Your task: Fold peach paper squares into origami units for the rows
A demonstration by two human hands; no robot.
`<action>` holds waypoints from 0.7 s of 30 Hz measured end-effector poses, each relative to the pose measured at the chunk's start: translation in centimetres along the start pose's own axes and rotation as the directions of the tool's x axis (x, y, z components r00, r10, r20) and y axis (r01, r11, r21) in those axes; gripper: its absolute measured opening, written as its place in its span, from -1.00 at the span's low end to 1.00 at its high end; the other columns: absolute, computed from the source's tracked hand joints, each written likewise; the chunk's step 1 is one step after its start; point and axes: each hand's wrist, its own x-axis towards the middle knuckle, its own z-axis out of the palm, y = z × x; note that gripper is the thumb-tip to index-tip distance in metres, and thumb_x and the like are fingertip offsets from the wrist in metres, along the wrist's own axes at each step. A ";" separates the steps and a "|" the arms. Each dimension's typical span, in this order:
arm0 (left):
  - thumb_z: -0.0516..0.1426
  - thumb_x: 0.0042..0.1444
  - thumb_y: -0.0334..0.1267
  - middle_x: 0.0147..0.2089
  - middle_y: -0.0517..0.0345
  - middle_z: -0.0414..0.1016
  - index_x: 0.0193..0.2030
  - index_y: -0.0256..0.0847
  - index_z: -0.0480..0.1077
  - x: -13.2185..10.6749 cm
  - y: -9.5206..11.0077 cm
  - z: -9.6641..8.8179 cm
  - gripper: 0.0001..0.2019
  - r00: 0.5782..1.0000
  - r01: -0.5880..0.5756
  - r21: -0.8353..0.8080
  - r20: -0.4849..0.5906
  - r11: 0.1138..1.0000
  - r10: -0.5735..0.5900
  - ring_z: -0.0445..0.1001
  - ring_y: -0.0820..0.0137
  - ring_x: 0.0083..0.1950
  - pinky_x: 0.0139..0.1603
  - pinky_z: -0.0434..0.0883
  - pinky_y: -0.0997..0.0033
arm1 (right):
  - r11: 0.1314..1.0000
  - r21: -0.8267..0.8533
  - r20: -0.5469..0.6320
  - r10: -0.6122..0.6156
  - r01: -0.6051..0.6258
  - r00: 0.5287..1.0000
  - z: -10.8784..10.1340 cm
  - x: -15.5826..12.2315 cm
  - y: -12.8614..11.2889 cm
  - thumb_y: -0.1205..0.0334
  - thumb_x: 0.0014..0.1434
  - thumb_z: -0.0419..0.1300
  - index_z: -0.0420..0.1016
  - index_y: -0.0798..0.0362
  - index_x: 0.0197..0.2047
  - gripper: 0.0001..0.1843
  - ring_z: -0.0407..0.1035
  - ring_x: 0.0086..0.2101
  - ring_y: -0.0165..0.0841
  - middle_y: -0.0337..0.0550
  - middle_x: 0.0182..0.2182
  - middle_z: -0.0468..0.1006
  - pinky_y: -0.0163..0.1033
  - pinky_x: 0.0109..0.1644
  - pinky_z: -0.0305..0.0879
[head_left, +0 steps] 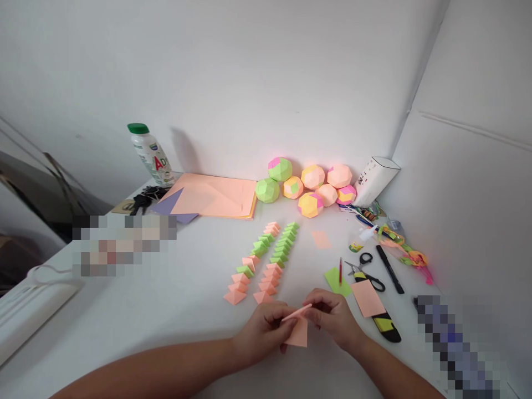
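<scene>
A small peach sheet of paper (300,334), partly folded over along its upper edge, is held up near the front of the table. My left hand (266,331) pinches its left side between thumb and fingers. At the right end of the fold, my right hand (332,316) grips the paper with thumb and fingertips. Just beyond my hands lie two rows of folded paper pieces, one row (268,277) and another row (249,263), both in peach and green. Close to my right hand are a green paper (336,280) with a red pen (341,271) and a peach paper (368,298).
Several faceted paper balls (311,204) sit by the wall, beside a stack of peach paper (211,194) and a white bottle (152,158). Scissors (366,271), a yellow-black cutter (387,328), a black pen (389,269) and a glue bottle (361,239) lie to the right.
</scene>
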 end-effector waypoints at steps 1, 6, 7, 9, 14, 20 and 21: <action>0.04 0.18 -0.03 -0.61 0.26 0.27 -0.39 -0.30 0.48 0.0 0.0 0.0 -0.63 1.000 0.003 0.001 -0.001 1.000 -0.003 0.27 0.55 -0.62 -0.60 0.22 0.59 | 1.000 -0.004 -0.005 -0.009 0.009 1.000 0.0 0.0 0.0 0.09 -0.07 0.37 0.49 0.12 -0.46 -0.73 0.16 -0.63 -0.54 -0.28 -0.56 0.36 -0.38 -0.59 0.12; 0.05 0.18 -0.03 -0.64 0.26 0.26 -0.37 -0.31 0.48 0.0 0.0 0.0 -0.63 1.000 0.031 -0.004 -0.002 1.000 -0.031 0.26 0.55 -0.64 -0.62 0.22 0.58 | 0.987 -0.120 -0.017 -0.114 0.111 0.993 0.0 -0.1 -0.4 0.08 -0.05 0.36 0.54 0.11 -0.50 -0.75 0.21 -0.56 -0.46 -0.21 -0.56 0.39 -0.34 -0.54 0.15; 0.05 0.17 -0.03 -0.64 0.26 0.26 -0.38 -0.31 0.48 0.0 0.0 0.0 -0.64 0.999 0.033 -0.003 -0.002 0.999 -0.033 0.27 0.55 -0.64 -0.62 0.22 0.58 | 0.983 -0.139 -0.011 -0.122 0.119 0.992 0.0 -0.1 -0.4 0.07 -0.05 0.36 0.54 0.11 -0.51 -0.74 0.22 -0.55 -0.44 -0.20 -0.56 0.40 -0.33 -0.53 0.16; 0.05 0.17 -0.04 -0.64 0.27 0.26 -0.39 -0.31 0.47 0.0 0.1 0.0 -0.64 0.999 0.032 -0.001 -0.004 0.999 -0.032 0.27 0.55 -0.64 -0.62 0.22 0.59 | 0.980 -0.155 -0.005 -0.126 0.124 0.992 -0.1 -0.1 -0.5 0.05 -0.04 0.36 0.55 0.11 -0.51 -0.73 0.24 -0.53 -0.42 -0.18 -0.56 0.41 -0.32 -0.51 0.17; 0.06 0.16 -0.04 -0.63 0.27 0.25 -0.42 -0.33 0.45 -0.1 0.2 0.0 -0.63 0.999 0.042 0.003 -0.006 0.999 -0.042 0.25 0.56 -0.66 -0.64 0.21 0.59 | 0.977 -0.160 0.011 -0.138 0.138 0.990 -0.3 0.0 -0.3 0.08 -0.04 0.36 0.56 0.12 -0.50 -0.75 0.24 -0.52 -0.43 -0.18 -0.55 0.41 -0.32 -0.49 0.15; 0.04 0.18 -0.03 -0.65 0.26 0.23 -0.47 -0.33 0.41 -0.2 -0.1 0.0 -0.60 0.999 0.033 0.029 -0.003 0.999 -0.033 0.25 0.56 -0.65 -0.62 0.21 0.59 | 0.969 -0.200 0.028 -0.145 0.148 0.989 -0.3 -0.1 -0.7 0.11 -0.03 0.36 0.51 0.12 -0.53 -0.75 0.22 -0.52 -0.44 -0.21 -0.57 0.39 -0.32 -0.47 0.13; 0.03 0.18 -0.03 -0.65 0.26 0.22 -0.47 -0.33 0.41 -0.2 -0.2 0.0 -0.60 1.000 0.028 0.031 -0.002 0.999 -0.028 0.25 0.56 -0.65 -0.62 0.21 0.59 | 0.969 -0.202 0.026 -0.142 0.145 0.989 -0.3 -0.1 -0.8 0.11 -0.03 0.36 0.50 0.12 -0.54 -0.74 0.21 -0.52 -0.44 -0.21 -0.57 0.39 -0.32 -0.47 0.13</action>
